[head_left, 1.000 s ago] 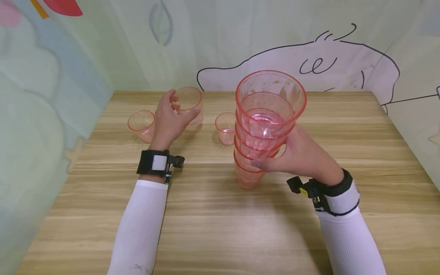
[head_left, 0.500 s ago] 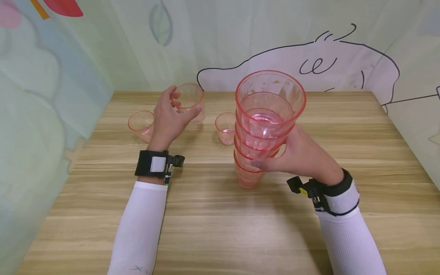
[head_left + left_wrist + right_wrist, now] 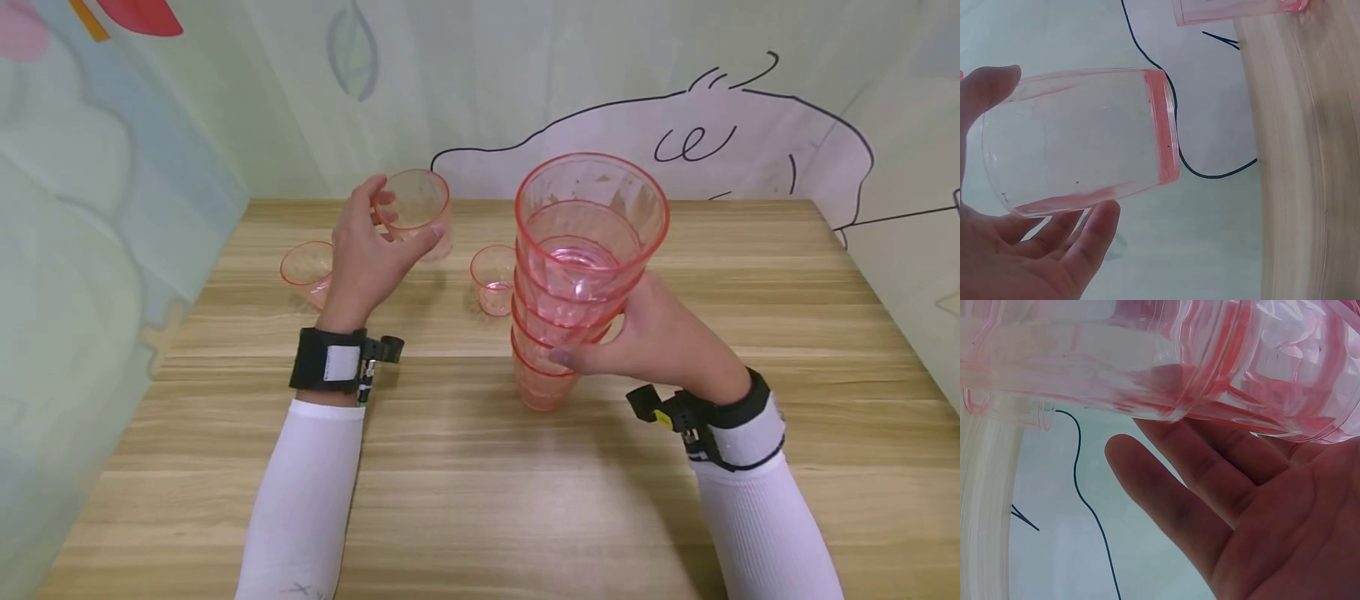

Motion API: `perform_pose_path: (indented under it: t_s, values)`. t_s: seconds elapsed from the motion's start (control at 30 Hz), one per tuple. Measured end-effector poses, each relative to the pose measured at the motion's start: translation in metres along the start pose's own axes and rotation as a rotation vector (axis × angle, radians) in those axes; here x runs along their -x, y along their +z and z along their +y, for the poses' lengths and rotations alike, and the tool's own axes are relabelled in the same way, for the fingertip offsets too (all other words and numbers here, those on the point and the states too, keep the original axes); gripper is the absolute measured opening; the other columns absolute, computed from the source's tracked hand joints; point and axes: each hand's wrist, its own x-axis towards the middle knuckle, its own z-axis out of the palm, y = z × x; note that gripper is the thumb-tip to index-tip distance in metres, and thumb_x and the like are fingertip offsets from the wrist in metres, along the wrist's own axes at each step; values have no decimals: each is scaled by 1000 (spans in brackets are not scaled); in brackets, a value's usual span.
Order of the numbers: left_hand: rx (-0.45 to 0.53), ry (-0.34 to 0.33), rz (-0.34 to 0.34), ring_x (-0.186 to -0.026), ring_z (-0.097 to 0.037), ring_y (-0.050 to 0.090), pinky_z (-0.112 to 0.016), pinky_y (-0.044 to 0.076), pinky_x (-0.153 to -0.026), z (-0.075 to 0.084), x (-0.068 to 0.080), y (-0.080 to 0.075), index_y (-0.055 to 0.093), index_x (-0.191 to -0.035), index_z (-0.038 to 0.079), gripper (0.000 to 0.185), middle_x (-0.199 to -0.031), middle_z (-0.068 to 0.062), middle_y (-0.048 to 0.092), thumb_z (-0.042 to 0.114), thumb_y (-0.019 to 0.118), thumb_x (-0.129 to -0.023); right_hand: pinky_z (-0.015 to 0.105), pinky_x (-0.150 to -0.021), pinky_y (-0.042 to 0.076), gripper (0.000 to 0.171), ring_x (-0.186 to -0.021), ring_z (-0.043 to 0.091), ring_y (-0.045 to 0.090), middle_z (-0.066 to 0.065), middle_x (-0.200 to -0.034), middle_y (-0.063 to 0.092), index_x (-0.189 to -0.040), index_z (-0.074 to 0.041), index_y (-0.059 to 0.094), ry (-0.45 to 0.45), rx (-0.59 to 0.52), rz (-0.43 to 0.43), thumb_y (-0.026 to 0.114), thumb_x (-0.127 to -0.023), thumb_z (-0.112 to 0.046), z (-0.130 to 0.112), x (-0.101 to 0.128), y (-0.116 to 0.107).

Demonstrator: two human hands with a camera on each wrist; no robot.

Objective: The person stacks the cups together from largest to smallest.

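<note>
My left hand (image 3: pixel 375 250) grips a clear pink cup (image 3: pixel 420 204) with a red rim, thumb on one side and fingers on the other. In the left wrist view this cup (image 3: pixel 1085 137) is off the tabletop. My right hand (image 3: pixel 652 342) holds a tall stack of nested pink cups (image 3: pixel 581 283), mouths up, in front of my body. The right wrist view shows the stack (image 3: pixel 1116 356) along the top, with the fingers (image 3: pixel 1166 494) beneath it. Whether the stack's bottom touches the table cannot be told.
On the wooden table (image 3: pixel 465 483) a small pink cup (image 3: pixel 493 283) stands left of the stack, partly hidden by it. Another small pink cup (image 3: pixel 306 271) stands left of my left wrist, partly covered by it. A printed wall (image 3: pixel 300 100) rises behind the table.
My left hand has lifted its cup, which has risen and shifted slightly right and away. The right hand and the stack have not visibly moved.
</note>
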Motion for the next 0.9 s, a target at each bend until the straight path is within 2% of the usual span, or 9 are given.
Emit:
perform_pose_path:
  t_s: [0.5,0.9]
  values:
    - [20,41,7,-114,-17,54,-34,49,-92,8,2,-2,43,-149,10,92,-134,-5,54,47,83,-75,36,-98,49,66,-114,11,59,-9,-122,65,-134,-22,56,-17,8,2,87,-76,-17,1,0,0]
    - [34,74,11,-111,-17,55,-34,49,-89,17,6,-4,45,-148,11,90,-131,-3,56,49,83,-76,36,-98,49,67,-113,13,60,-8,-122,66,-132,-27,56,-36,-1,6,89,-75,-17,2,-1,1]
